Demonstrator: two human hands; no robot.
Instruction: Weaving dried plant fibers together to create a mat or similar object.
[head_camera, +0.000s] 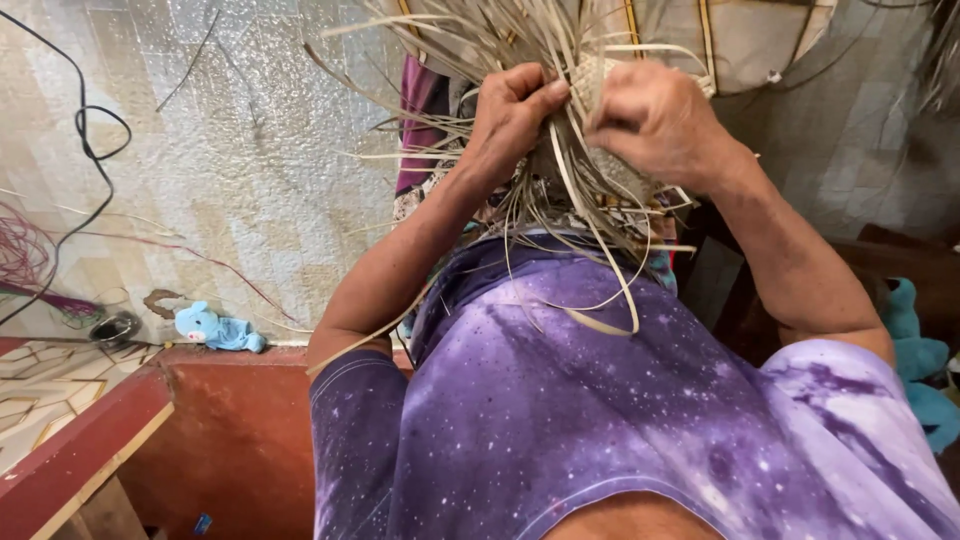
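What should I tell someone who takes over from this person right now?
Left hand: fist closed around a bunch of pale flat strips.
Right hand: pressed on the woven piece, fingers among the strips.
Things: the work is held up in front of the purple shirt; loose strip ends fan out above and hang below.
Done: a small patch is woven.
Left: many strips are still loose.
Nearby: a blue soft toy on the floor.

l hand (515, 110) fisted; r hand (655, 120) curled
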